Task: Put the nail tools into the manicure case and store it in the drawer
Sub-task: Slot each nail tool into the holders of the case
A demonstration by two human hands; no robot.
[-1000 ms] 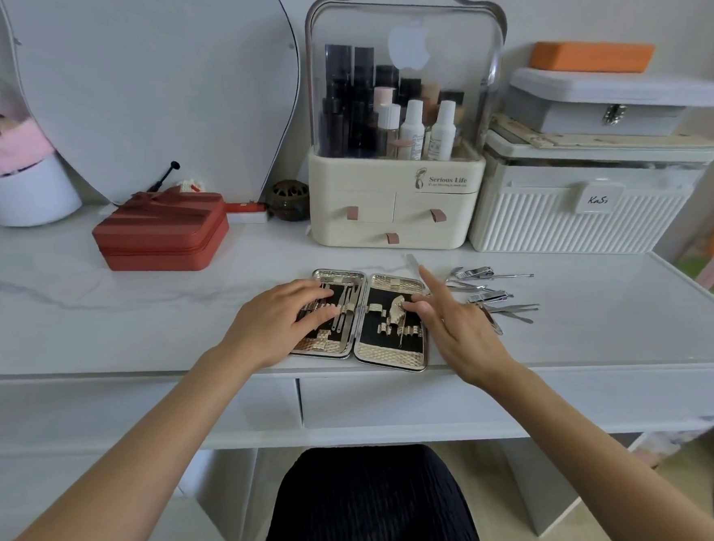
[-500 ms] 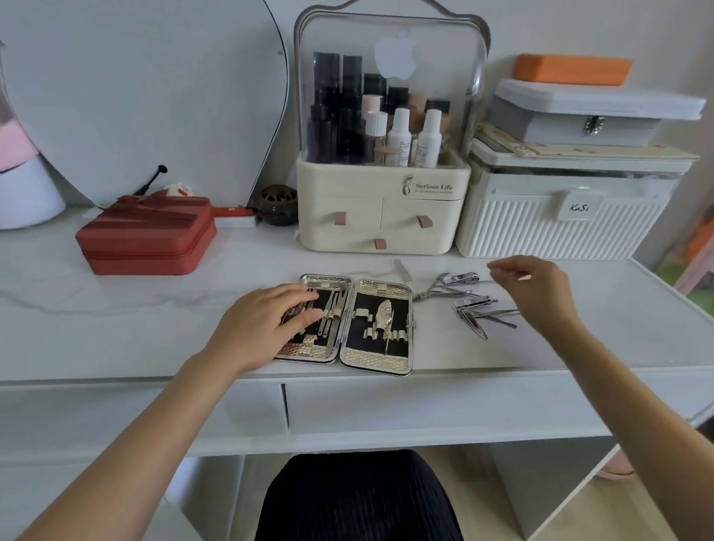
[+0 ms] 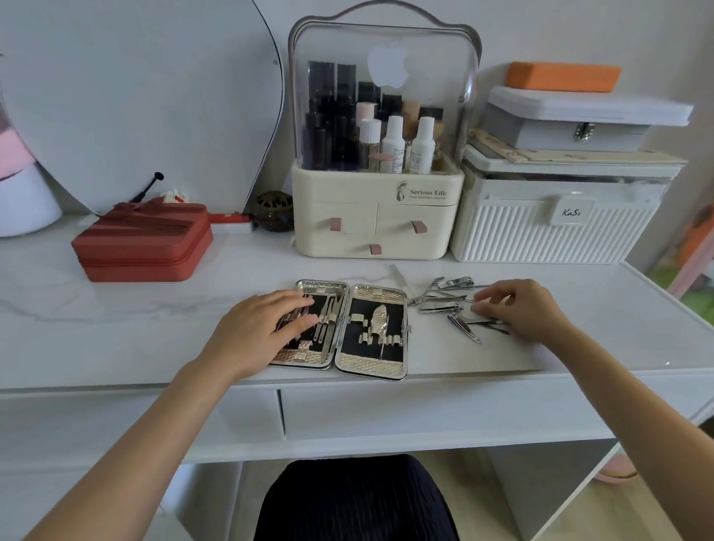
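Note:
The manicure case (image 3: 371, 353) lies open flat near the front edge of the white desk, gold-trimmed with black lining and a few tools strapped inside. My left hand (image 3: 258, 330) rests flat on its left half, fingers straight. To the right lies a heap of loose steel nail tools (image 3: 455, 305), with clippers and scissors among them. My right hand (image 3: 518, 309) is down at the right side of the heap, its fingertips pinching a thin steel tool. A closed drawer (image 3: 483, 405) sits under the desk top.
A cream cosmetics organiser (image 3: 379, 222) stands right behind the case. A white ribbed box (image 3: 555, 231) with a grey box on top is at the back right. A red zipped case (image 3: 142, 247) lies at the back left, beside a mirror (image 3: 132, 96).
My right hand left the case's right half, swung right over the loose tools and came down onto them. My left hand stayed on the case.

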